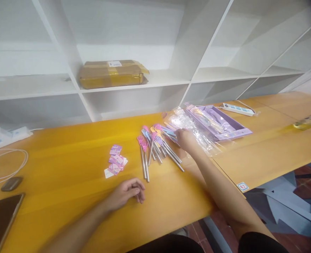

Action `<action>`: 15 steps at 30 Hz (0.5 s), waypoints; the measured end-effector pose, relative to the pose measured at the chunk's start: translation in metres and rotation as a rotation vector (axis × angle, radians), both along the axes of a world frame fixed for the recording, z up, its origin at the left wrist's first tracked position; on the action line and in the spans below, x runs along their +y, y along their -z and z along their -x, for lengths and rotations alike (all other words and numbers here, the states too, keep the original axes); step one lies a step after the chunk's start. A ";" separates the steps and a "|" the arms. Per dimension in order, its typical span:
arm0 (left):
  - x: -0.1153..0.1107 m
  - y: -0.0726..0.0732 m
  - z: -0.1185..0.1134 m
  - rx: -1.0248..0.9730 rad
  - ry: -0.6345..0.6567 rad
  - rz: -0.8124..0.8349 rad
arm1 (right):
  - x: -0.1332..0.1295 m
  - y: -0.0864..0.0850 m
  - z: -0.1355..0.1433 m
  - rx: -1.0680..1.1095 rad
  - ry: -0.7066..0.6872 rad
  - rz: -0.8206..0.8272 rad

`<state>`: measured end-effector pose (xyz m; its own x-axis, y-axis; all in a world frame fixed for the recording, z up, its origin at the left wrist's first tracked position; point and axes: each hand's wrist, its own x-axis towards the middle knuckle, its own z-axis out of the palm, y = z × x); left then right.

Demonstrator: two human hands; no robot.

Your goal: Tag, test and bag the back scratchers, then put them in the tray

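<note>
A loose pile of metal-rod back scratchers (150, 149) with pink, blue, yellow and purple hand-shaped heads lies mid-table. At the pile's right side is my right hand (185, 140), its fingers closed and mostly turned from view, beside blue and yellow handle-like pieces (168, 131). What it grips, if anything, is hidden. Below the pile, my left hand (131, 190) rests over the table with loosely bent fingers and nothing in it. Small pink and purple printed cards (115, 161) lie scattered a little above and left of that hand.
Clear plastic bags (195, 130) lie right of my right hand, partly against a purple box (236, 123) holding wrapped items. Behind are a power strip (238, 109) and white shelves with a taped parcel (112, 75). At left are a phone (4, 218), a dark case (11, 183) and a white cable (26, 158).
</note>
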<state>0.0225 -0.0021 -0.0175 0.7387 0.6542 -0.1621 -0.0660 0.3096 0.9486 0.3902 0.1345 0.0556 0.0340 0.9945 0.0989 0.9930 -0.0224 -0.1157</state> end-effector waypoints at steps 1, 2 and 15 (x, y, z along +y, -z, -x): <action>0.000 0.002 0.000 -0.013 -0.015 0.010 | -0.006 -0.004 0.002 0.037 0.014 -0.031; 0.000 0.003 -0.001 -0.029 -0.043 0.016 | -0.014 -0.007 0.006 0.095 0.017 -0.049; 0.008 -0.008 0.001 -0.002 -0.610 -0.093 | -0.195 0.034 0.165 1.350 -0.406 1.025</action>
